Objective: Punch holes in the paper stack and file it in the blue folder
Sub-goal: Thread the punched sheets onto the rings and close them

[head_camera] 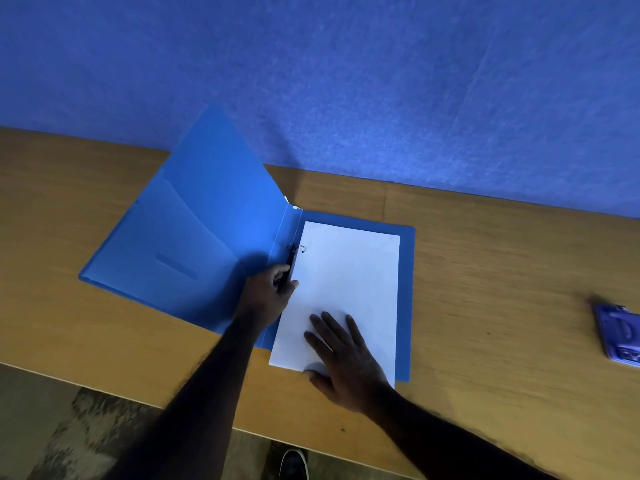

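Down at the spine of the blue folder (194, 230), the left hand (270, 292) has its fingers and thumb curled round the black ring clip (290, 261), pinching its near end. A small metal ring shows at the clip's far end, right at the left edge of the paper stack (349, 271). The right hand (346, 358) lies flat on the near part of the stack, fingers straight and spread, thumb out along the stack's near edge.

The stack rests on the folder's right-hand cover, its left edge against the clip. It sits slightly askew, so its near left corner reaches past the folder's near edge. A strip of blue cover stays bare along the stack's far and right sides.

The folder lies open on the wooden table (485, 271). Its left cover, with an inner pocket, is tilted up off the table, and its far corner rises in front of the blue wall (346, 81) behind. The folder's near edge lies near the table's front edge.

To the right of the folder is a broad stretch of bare wood, and well apart at the frame's right edge lies a purple hole punch (618, 336), partly cut off. Bare wood also shows left of the folder. Below the table's front edge, patterned floor (52, 427) and the toe of a dark shoe (293, 464) are visible.
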The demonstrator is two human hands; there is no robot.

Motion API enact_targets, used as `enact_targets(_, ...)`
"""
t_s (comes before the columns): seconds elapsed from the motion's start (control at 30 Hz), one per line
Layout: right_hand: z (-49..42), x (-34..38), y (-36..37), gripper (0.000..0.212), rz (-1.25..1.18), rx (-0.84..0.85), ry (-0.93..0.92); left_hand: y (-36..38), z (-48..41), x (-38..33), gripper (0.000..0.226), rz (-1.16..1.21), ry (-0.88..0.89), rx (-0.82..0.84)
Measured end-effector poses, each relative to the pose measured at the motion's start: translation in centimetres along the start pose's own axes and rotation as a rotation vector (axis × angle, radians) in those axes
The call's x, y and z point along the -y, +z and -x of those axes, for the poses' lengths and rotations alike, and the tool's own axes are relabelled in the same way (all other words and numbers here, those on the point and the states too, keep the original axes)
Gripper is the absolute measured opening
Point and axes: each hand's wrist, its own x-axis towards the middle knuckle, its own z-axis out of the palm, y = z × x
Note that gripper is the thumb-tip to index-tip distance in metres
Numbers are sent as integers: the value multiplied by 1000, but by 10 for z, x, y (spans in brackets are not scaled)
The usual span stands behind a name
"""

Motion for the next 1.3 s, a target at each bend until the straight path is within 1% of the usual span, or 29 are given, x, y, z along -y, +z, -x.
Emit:
enact_targets(0.17,0,2,1,59,1,-19,1,8,12,3,51,39,-83,-183)
enact_targets(0.23,-1,1,0,60,-17,-15,8,12,15,1,51,37,-125,-225)
enact_targets(0.33,-2,0,-2,68,-57,-8,9,17,17,-3,50,30,-176,-281)
enact_targets(0.4,-5,0,-5,69,-116,-49,33,20,18,-4,53,11,-202,-317)
enact_targets(0.5,-18,-3,-18,58,-251,-137,126,27,20,-7,51,-66,-241,-361)
enact_targets(0.57,-31,-9,-26,50,-295,-163,199,31,22,-11,47,-68,-247,-391)
enact_targets(0.63,-45,-15,-33,45,-375,-113,276,34,24,-15,45,-59,-243,-408)
enact_targets(0.73,-59,-25,-38,44,-458,20,347,34,24,-16,45,-45,-238,-422)
enact_targets(0.93,-70,-29,-40,39,-498,72,422,35,23,-14,43,-75,-227,-408)
enact_targets(1.07,-78,-35,-44,31,-530,112,442,31,16,-15,44,-115,-237,-380)
enact_targets(1.13,-80,-37,-46,31,-528,138,446,28,5,-22,53,-256,-275,-314)
enact_targets(1.17,-80,-37,-47,31,-525,147,450,27,-2,-27,52,-334,-305,-262)
enact_targets(1.23,-81,-36,-47,30,-528,155,462,22,-16,-38,46,-424,-371,-171)
enact_targets(1.3,-81,-37,-48,28,-540,157,473,18,-27,-46,39,-454,-426,-111)
